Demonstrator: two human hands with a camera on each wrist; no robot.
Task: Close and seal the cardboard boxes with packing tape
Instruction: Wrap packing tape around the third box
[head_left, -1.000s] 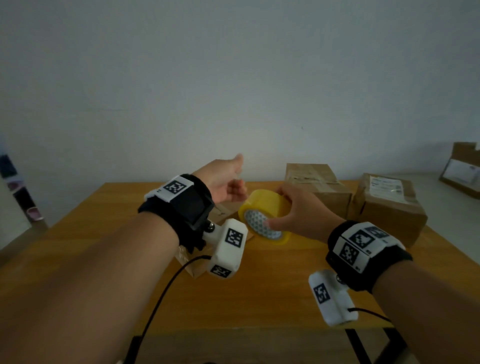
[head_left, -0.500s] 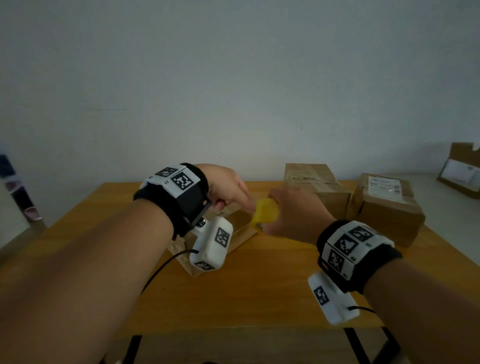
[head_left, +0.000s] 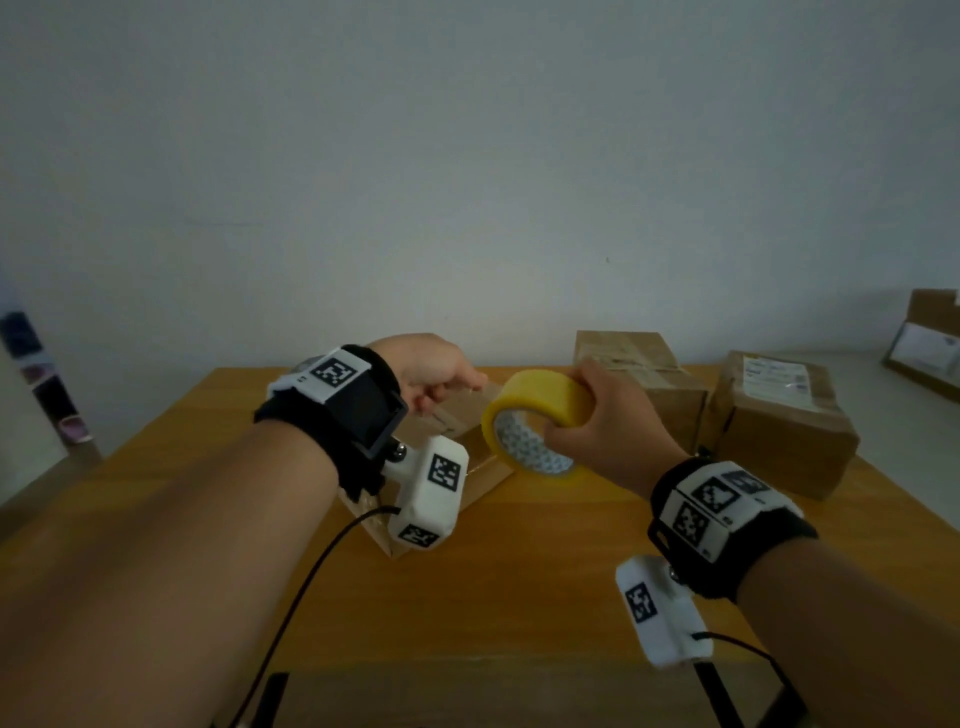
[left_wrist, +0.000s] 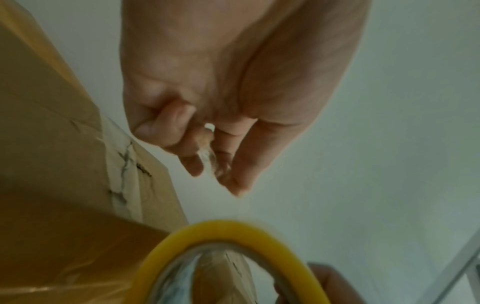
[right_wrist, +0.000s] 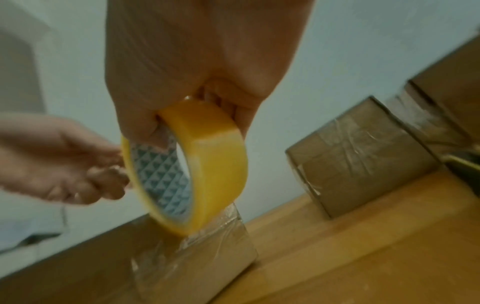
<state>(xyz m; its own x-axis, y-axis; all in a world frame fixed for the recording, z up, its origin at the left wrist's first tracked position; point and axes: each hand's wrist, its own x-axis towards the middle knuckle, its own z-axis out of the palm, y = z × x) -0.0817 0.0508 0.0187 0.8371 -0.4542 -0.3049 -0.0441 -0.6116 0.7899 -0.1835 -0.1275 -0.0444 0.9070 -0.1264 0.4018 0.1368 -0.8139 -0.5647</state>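
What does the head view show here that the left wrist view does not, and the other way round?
Only the head view shows the wooden table, two more taped boxes at the back right, and the right hand gripping the yellow tape roll by its rim.

Only the left wrist view shows the left hand from below, its fingertips pinching a clear strip of tape.

Both show the left hand, the roll and the near cardboard box under the hands.
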